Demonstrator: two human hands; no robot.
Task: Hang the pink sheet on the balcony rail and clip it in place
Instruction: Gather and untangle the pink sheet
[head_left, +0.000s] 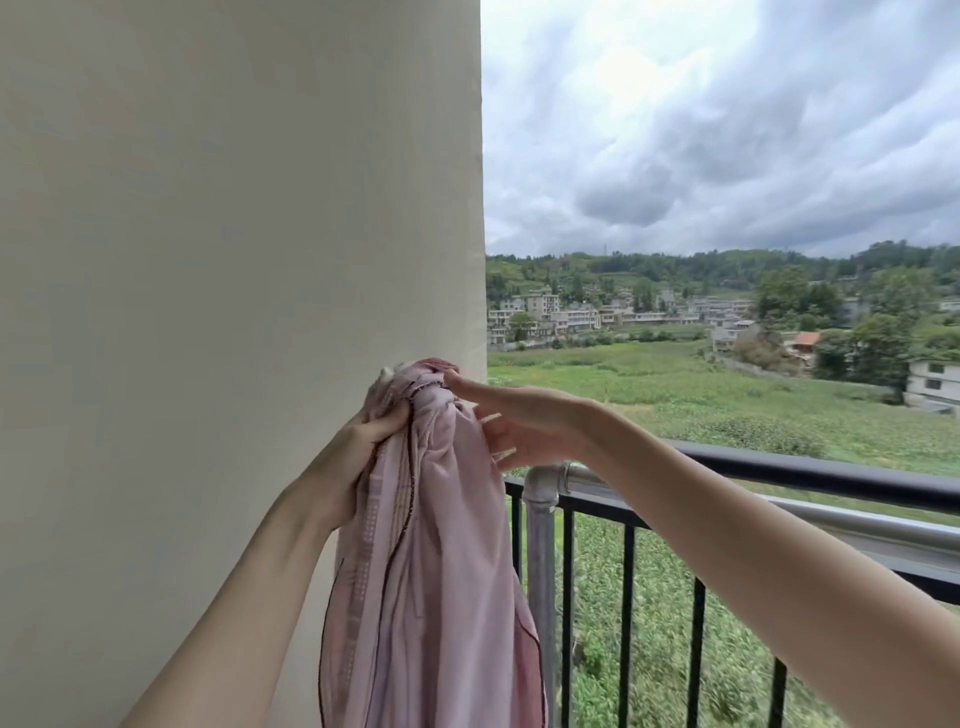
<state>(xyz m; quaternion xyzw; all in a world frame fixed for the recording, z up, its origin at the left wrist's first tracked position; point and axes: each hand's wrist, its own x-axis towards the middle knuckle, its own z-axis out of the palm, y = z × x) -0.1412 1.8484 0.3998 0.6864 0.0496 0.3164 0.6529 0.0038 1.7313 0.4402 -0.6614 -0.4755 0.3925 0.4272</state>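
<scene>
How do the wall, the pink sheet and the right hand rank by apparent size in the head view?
1. wall
2. pink sheet
3. right hand, though nearness to the camera skews this.

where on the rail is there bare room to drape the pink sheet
The black rail and the silver pipe run bare from the right hand to the frame's right edge. It is crowded at the wall end, where the left hand grips the bunched pink sheet by the pipe post.
</scene>
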